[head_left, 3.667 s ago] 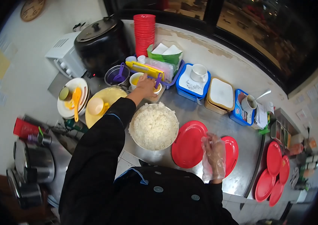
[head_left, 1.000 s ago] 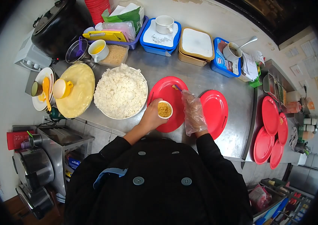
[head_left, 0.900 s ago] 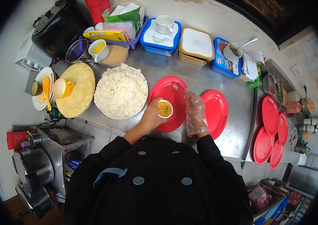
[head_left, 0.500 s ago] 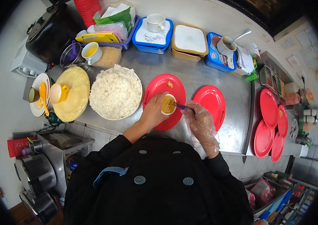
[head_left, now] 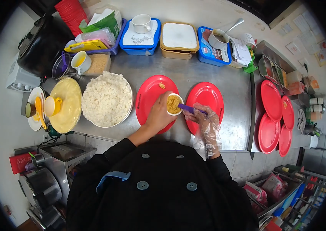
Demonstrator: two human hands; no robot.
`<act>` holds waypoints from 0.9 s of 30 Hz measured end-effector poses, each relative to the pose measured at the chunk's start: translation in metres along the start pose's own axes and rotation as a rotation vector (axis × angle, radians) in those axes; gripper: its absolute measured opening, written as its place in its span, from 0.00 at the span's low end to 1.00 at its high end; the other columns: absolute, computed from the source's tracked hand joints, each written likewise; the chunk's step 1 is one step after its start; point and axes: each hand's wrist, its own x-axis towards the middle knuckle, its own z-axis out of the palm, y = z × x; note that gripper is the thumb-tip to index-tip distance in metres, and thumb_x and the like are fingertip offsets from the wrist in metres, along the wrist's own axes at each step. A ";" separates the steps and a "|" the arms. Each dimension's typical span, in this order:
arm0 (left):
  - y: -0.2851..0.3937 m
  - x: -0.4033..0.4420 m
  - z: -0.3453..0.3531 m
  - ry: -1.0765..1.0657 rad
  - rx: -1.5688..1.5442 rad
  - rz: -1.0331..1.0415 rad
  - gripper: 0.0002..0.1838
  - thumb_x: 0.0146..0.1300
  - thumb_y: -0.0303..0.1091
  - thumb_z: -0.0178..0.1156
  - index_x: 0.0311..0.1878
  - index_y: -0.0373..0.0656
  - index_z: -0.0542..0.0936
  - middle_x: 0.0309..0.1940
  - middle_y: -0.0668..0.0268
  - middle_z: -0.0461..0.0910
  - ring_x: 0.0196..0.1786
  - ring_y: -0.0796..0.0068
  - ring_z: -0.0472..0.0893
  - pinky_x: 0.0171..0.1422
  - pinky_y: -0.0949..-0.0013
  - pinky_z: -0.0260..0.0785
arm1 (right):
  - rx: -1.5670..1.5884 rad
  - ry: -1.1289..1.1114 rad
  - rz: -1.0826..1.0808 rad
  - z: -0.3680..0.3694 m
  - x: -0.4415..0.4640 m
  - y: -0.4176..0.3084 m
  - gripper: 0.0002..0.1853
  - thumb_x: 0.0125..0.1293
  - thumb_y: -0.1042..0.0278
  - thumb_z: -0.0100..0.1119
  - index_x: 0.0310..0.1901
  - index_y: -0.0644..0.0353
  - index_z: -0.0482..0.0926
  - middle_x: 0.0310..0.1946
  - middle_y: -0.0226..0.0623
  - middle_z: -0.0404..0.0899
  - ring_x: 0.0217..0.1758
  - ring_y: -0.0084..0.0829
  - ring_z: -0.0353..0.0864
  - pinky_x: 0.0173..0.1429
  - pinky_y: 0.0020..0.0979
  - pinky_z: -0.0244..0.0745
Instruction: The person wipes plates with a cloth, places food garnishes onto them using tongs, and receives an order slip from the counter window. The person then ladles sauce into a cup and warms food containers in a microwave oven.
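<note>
My bare left hand is wrapped round a small white cup of yellow-brown crumbly food, over the right part of a red oval plate. A little of the same food lies near that plate's far end. In a clear plastic glove, my right hand grips a purple spoon, its tip at the cup's rim. Below this hand is a second red plate. A big bowl of white rice stands left of the plates.
Along the wall are a tub with a white cup, a tan-rimmed tub and a blue tub. A yellow covered round lies left of the rice. Several red plates are at the right. A black cooker stands back left.
My left hand brought the small cup from the back to over the plate. The purple spoon went from the plate's far side into the cup, then to its rim. The view has shifted.
</note>
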 end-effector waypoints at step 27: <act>0.009 0.008 0.027 -0.060 -0.126 -0.155 0.34 0.40 0.29 0.70 0.53 0.38 0.68 0.45 0.53 0.75 0.50 0.55 0.76 0.53 0.61 0.70 | -0.713 0.172 -0.580 -0.117 0.058 0.037 0.13 0.62 0.82 0.51 0.47 0.59 0.78 0.42 0.40 0.81 0.46 0.32 0.81 0.48 0.29 0.75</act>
